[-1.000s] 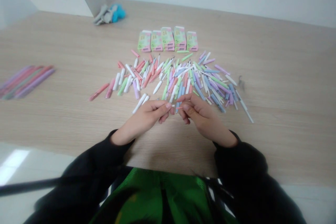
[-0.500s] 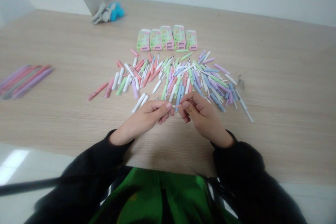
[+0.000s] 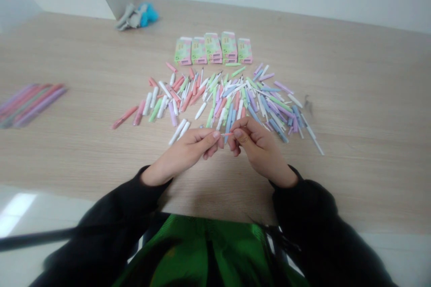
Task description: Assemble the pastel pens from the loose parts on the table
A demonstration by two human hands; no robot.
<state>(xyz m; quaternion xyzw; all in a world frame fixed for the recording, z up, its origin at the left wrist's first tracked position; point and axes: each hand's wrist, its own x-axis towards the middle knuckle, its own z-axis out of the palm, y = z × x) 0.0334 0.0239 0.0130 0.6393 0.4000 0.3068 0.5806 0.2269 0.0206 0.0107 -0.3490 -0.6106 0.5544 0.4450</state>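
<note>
A pale wood-grain table [image 3: 353,143] fills the head view, with a grey and blue soft bundle [image 3: 136,17] at its far edge and five green-and-pink cardboard boxes [image 3: 213,48] in a row near the middle. Below the boxes fans a loose spread of slim pastel plastic pens [image 3: 229,98], smooth and round, while a tighter bunch of pens [image 3: 32,105] lies at the table's left edge. The left hand [image 3: 183,152] and right hand [image 3: 261,150] meet at the spread's near side, both pinching a thin pink piece [image 3: 226,134] between thumb and fingers. Their grip matches a second ago; only the whole scene sits slightly further left.
</note>
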